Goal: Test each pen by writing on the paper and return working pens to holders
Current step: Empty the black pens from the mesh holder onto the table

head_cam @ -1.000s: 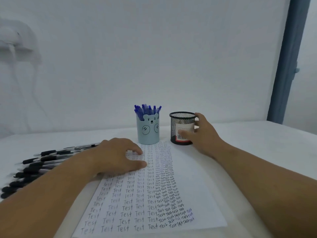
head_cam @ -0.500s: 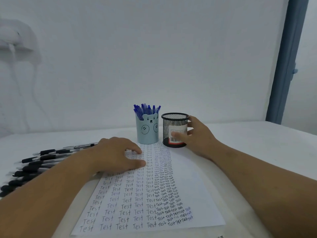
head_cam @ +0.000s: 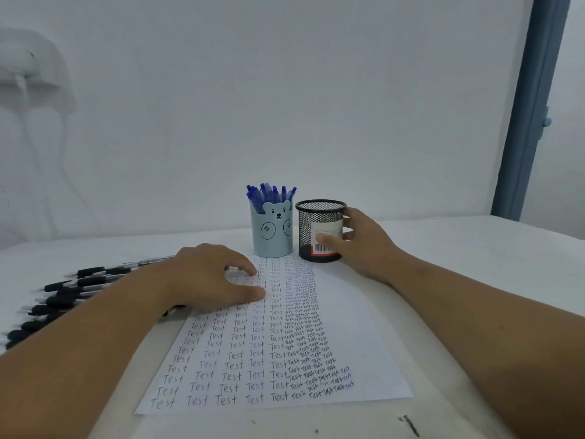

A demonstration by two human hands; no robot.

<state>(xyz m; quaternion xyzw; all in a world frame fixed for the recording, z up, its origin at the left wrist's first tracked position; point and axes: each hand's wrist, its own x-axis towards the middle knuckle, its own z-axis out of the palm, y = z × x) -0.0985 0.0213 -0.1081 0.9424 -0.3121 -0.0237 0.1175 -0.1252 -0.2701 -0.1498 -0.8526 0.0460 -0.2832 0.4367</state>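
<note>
Two holders stand at twelve o'clock: a pale blue bear-faced cup (head_cam: 273,236) packed with blue pens (head_cam: 270,195), and a black wire-mesh cup (head_cam: 319,229), gripped by the right hand (head_cam: 364,245). The left hand (head_cam: 209,274) rests, fingers loosely bent, on one white sheet of paper (head_cam: 357,350) covered in "Test". Black-grip pens (head_cam: 79,286), too blurred to count, lie at nine o'clock.

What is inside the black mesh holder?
The black mesh holder, gripped by the right hand, shows no pens above its rim or through the mesh; its label hides part of the inside.
</note>
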